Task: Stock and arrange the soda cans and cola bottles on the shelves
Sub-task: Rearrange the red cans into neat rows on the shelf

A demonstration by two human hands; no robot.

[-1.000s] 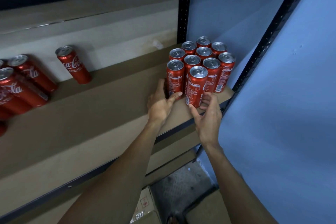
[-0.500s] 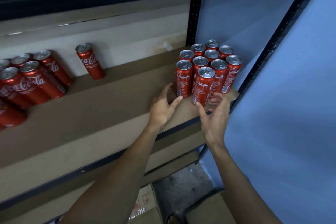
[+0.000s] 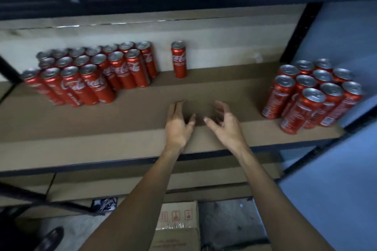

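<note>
Hovering empty: left hand (image 3: 177, 123), right hand (image 3: 224, 122), fingers loosely curled.

Down on the floor: cardboard box (image 3: 179, 207) printed with red handling symbols; dark shoe (image 3: 50, 237) lower left; blue wall (image 3: 336, 199) right.

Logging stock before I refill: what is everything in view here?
left can group: about seventeen, red, shelf's left
lone can: one, red, upright at the back, centre
right can group: ten, red, shelf's right end
shelf: one, brown board, dark frame
cardboard box: at least one, brown, floor below
shoe: one, dark, bottom left
left hand: open, empty, over shelf's front
right hand: open, empty, beside it
</note>
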